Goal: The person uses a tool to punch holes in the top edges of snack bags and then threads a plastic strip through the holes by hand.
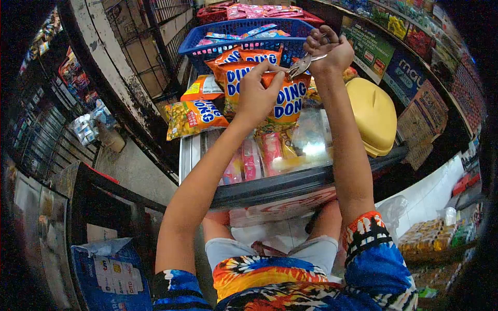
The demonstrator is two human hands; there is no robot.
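Note:
My left hand (pixel 261 92) is closed, thumb and fingers pinching the top edge of an orange Ding Dong snack packet (pixel 289 101), which hangs upright over the glass-topped case. My right hand (pixel 329 51) is closed around a silver plier-like hole punch (pixel 306 63). The tool's jaws meet the packet's top edge, just right of my left fingertips. Whether the jaws have bitten through cannot be seen. Behind my left hand stand more orange Ding Dong packets (pixel 232 72). Another packet (pixel 198 117) lies to the left, with yellow snacks printed on it.
A blue plastic basket (pixel 189 49) of wrapped goods stands behind the packets, with a red basket (pixel 207 15) farther back. On the right sits a yellow lidded container (pixel 371 116). The display case's dark front edge (pixel 270 187) runs below my forearms. Shelves and posters line the right wall.

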